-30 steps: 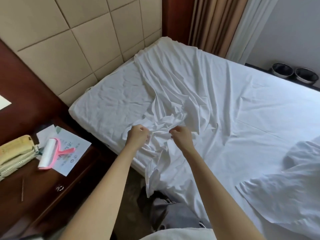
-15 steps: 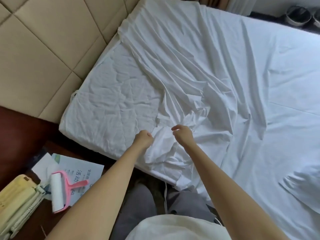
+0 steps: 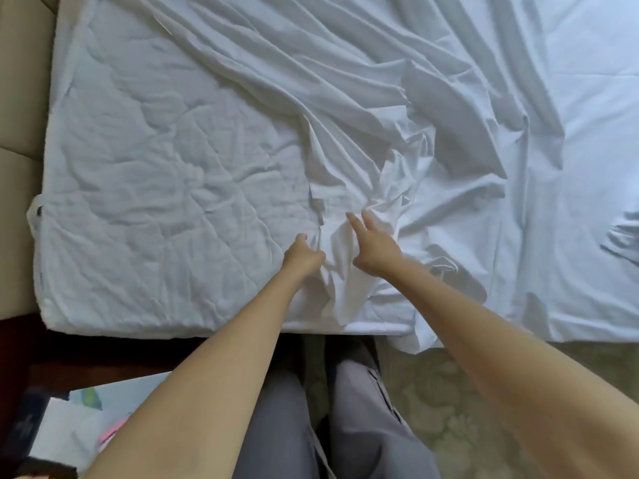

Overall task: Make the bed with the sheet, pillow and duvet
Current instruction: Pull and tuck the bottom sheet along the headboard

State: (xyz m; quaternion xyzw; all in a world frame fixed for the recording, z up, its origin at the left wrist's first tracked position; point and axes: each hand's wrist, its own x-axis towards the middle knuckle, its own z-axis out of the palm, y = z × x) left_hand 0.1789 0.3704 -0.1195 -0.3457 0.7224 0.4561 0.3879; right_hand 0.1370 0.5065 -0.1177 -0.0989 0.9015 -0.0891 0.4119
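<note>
A white sheet (image 3: 432, 108) lies rumpled across the middle and right of the bed, its bunched edge near the bed's front side. The quilted mattress pad (image 3: 155, 188) is bare on the left. My left hand (image 3: 302, 255) grips a fold of the sheet's edge with curled fingers. Just right of it, my right hand (image 3: 375, 245) reaches onto the bunched sheet with fingers stretched forward, touching the cloth. Part of another white cloth (image 3: 626, 240) shows at the right edge. No pillow is in view.
A padded beige headboard (image 3: 20, 108) runs along the left. A dark wooden nightstand (image 3: 20, 392) at the lower left carries papers (image 3: 69, 423). My legs in grey trousers (image 3: 363, 426) stand on patterned carpet (image 3: 449, 392) against the bed's front edge.
My head has tilted down and closer to the bed. My right hand has let go of the fold and stretched its fingers forward; my left hand keeps its grip on the sheet edge.
</note>
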